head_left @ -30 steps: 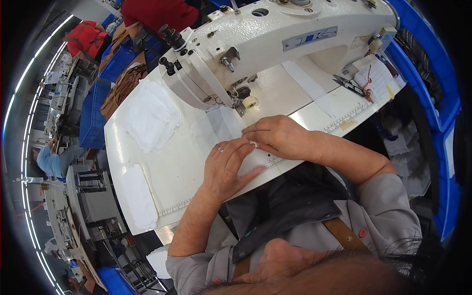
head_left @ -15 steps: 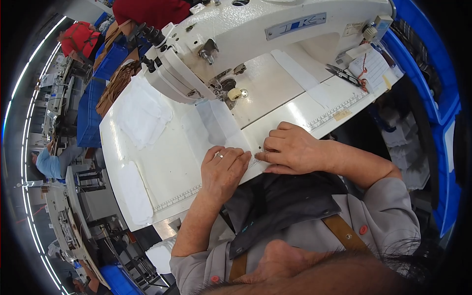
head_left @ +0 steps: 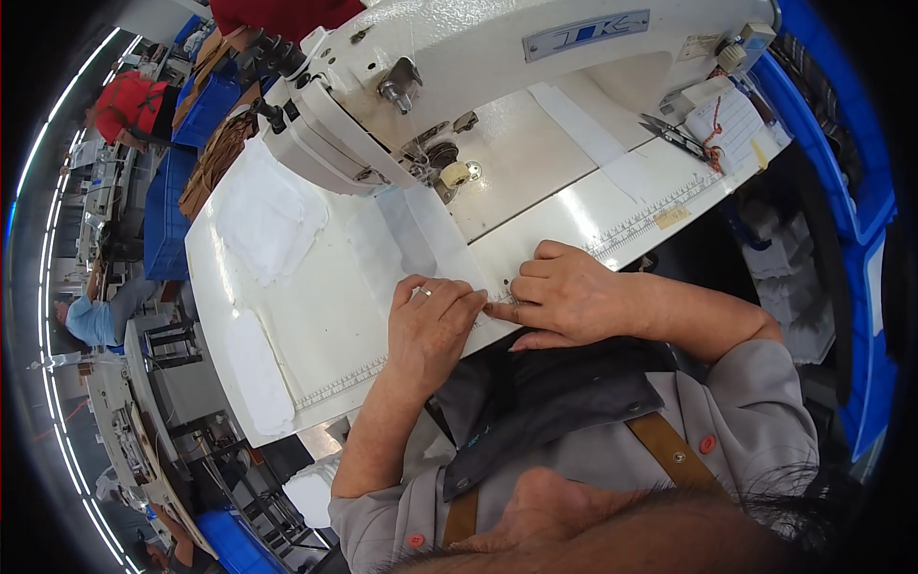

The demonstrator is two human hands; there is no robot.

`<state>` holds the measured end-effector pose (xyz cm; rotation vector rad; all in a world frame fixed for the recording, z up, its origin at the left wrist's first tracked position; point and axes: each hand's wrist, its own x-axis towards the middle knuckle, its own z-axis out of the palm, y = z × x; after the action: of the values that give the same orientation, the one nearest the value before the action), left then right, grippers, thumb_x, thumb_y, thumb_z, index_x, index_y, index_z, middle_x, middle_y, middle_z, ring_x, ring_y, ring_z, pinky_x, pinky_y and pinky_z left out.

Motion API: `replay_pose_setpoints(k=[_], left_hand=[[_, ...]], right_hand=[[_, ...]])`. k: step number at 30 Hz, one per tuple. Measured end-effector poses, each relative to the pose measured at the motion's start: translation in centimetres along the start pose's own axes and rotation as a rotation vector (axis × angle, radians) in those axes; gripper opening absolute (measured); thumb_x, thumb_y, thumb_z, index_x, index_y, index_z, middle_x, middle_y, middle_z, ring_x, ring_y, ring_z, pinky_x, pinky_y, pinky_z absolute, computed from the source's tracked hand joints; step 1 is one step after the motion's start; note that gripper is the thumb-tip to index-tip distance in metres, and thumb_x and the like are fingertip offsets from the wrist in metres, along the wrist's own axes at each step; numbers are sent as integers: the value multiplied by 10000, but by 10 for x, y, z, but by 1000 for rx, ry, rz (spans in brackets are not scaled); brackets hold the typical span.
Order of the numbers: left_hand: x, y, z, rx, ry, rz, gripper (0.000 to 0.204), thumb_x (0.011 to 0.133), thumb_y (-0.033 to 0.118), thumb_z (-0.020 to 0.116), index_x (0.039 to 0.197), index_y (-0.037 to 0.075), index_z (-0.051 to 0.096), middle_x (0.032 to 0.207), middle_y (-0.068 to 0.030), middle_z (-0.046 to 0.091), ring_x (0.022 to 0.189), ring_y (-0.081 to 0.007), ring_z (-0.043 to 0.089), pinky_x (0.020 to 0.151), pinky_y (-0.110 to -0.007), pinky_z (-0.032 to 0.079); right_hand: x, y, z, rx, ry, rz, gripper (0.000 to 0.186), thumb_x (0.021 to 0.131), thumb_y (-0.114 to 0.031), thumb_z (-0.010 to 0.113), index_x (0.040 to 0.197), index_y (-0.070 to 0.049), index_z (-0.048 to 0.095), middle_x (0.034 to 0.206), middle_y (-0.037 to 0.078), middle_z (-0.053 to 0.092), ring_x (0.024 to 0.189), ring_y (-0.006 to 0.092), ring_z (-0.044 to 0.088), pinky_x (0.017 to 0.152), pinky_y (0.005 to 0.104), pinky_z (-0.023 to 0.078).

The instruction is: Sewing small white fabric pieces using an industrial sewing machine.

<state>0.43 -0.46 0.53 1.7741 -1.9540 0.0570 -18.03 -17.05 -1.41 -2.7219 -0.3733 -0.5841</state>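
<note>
We hold our left hand (head_left: 430, 325) palm down, fingers bent over the near end of the white cloth (head_left: 413, 239); we cannot tell whether they pinch it. Our right hand (head_left: 566, 297) extends its index finger beside those fingertips, thumb apart. Beyond them, the cloth reaches the sewing machine (head_left: 459, 57).

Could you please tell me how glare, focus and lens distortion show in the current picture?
Head view: bright glare on the white tabletop, beyond the right hand; head view: both that hand and the left hand look fairly sharp; head view: light strips bow along the left side, and the corners fall to black.
</note>
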Motion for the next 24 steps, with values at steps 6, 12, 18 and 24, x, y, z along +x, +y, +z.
replay_pose_setpoints(k=[6, 12, 18, 24], left_hand=[[-3, 2, 5, 28, 42, 15, 245, 790, 55, 801, 1020, 122, 747, 917, 23, 686, 798, -166, 674, 872, -376, 445], [-4, 1, 4, 69, 17, 34, 273, 768, 59, 816, 1026, 120, 749, 915, 21, 682, 800, -162, 674, 874, -375, 443], [0, 3, -15, -70, -79, 20, 270, 746, 93, 817, 1005, 130, 747, 969, 13, 711, 825, -169, 696, 911, -386, 450], [19, -36, -10, -8, -14, -48, 356, 804, 245, 818, 1126, 119, 733, 1251, -50, 699, 1079, -237, 689, 1011, -473, 454]], right_hand=[[2, 1, -1, 0, -5, 5, 428, 895, -466, 731, 1112, -98, 710, 832, 19, 558, 790, 187, 587, 744, 342, 425], [4, 2, -7, 60, -29, 16, 419, 871, -445, 753, 1094, -92, 713, 867, 31, 568, 824, 196, 592, 768, 356, 431], [10, 6, -9, 135, 74, 99, 397, 848, -398, 773, 1084, -87, 703, 1105, 50, 668, 1065, 225, 610, 1046, 450, 426], [17, 8, -9, 92, -6, 51, 393, 817, -371, 792, 1063, -85, 682, 1206, 29, 672, 1122, 222, 603, 1136, 501, 393]])
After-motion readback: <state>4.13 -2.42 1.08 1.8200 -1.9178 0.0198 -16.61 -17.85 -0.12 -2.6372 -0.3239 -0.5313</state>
